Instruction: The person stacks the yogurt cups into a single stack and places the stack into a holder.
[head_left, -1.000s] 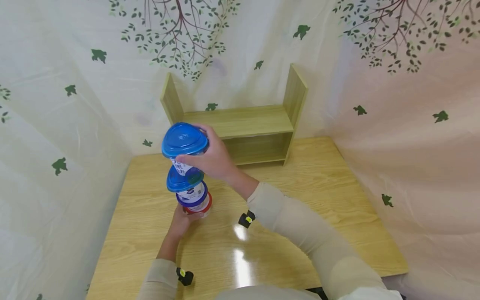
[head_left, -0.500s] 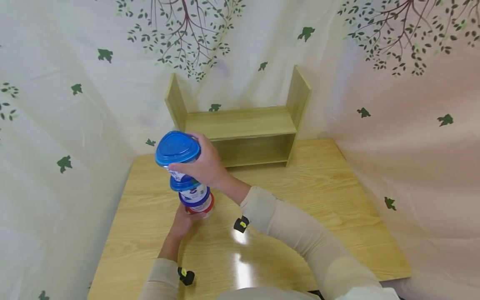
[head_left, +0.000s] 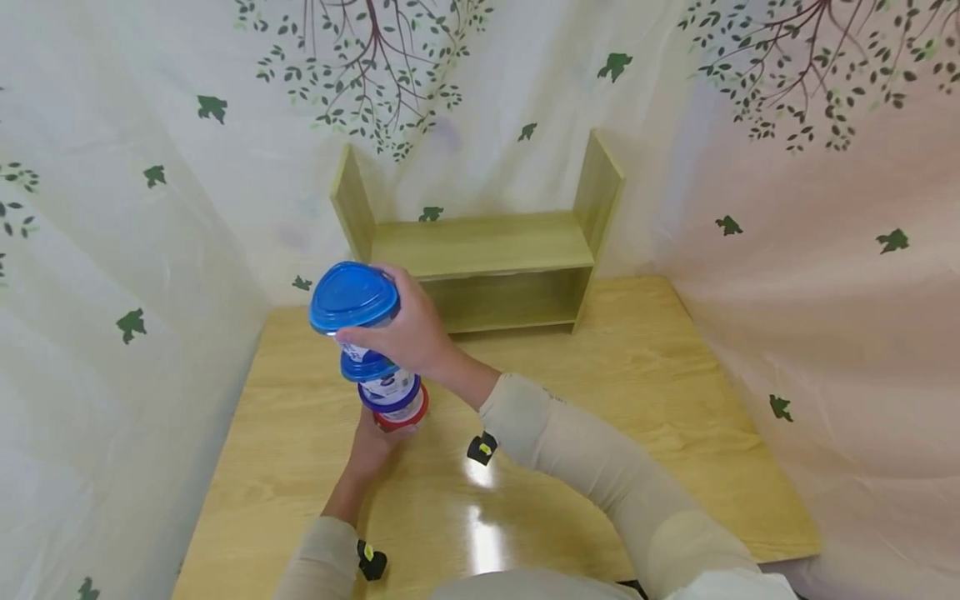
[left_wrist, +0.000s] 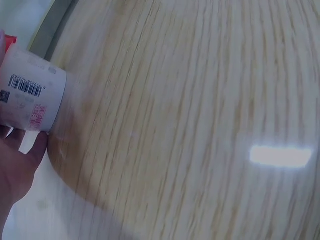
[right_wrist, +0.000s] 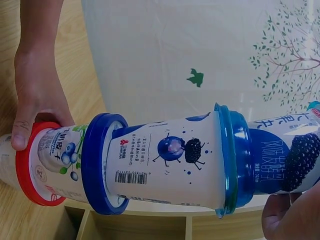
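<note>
Several yogurt cups are stacked in a leaning column at the left of the table in the head view. On top is a cup with a blue lid (head_left: 352, 296), gripped around its side by my right hand (head_left: 420, 329). Below it, in the right wrist view, comes a cup with berry drawings (right_wrist: 165, 165) under a blue-green lid (right_wrist: 235, 160). Then follows a blueberry cup (right_wrist: 62, 155) with a dark blue lid (right_wrist: 97, 165). The bottom cup (left_wrist: 35, 87) has a red lid (right_wrist: 31, 167). My left hand (head_left: 372, 442) holds it low down, thumb against the red rim.
A light wooden shelf (head_left: 480, 242) with two levels stands at the back of the table (head_left: 600, 400), just behind the stack. Leaf-printed cloth (head_left: 465, 100) hangs around the back and sides.
My right hand has moved down and slightly left with the top cup, which now covers more of the lid beneath. My left hand has shifted slightly lower at the bottom cup.
</note>
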